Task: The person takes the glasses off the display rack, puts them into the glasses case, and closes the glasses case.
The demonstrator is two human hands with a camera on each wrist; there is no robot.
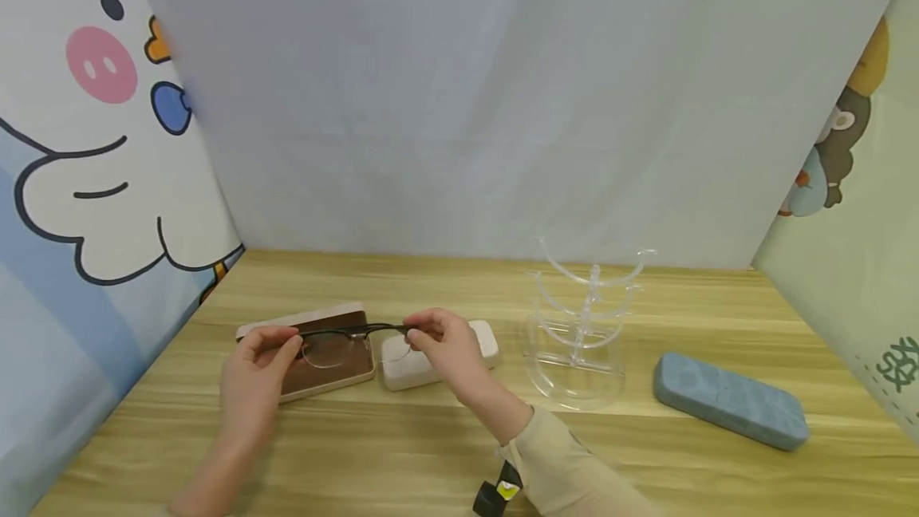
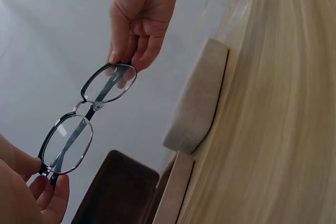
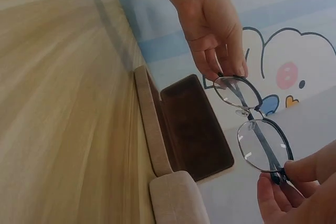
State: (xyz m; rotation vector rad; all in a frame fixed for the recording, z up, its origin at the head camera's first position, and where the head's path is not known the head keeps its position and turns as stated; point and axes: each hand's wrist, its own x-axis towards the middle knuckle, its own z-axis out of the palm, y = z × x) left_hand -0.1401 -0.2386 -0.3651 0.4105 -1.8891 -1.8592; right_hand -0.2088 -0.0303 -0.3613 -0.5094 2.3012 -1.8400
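Observation:
A pair of eyeglasses (image 1: 356, 333) with a dark upper frame and clear lenses is held up in both hands. My left hand (image 1: 253, 377) pinches one end of the frame, thumb and fingers at the hinge. At the other end my right hand (image 1: 451, 349) pinches the opposite hinge. In the left wrist view the temples of the eyeglasses (image 2: 73, 129) lie folded behind the lenses. Below the glasses stands an open glasses case (image 1: 330, 369) with a brown lining; the right wrist view shows the interior of this case (image 3: 191, 127) with nothing in it.
A closed pale case (image 1: 412, 365) sits beside the open one, partly behind my right hand. Further right are a clear tiered display stand (image 1: 585, 325) and a closed blue case (image 1: 728, 399). A grey cloth backdrop (image 1: 459, 102) rises at the table's far edge.

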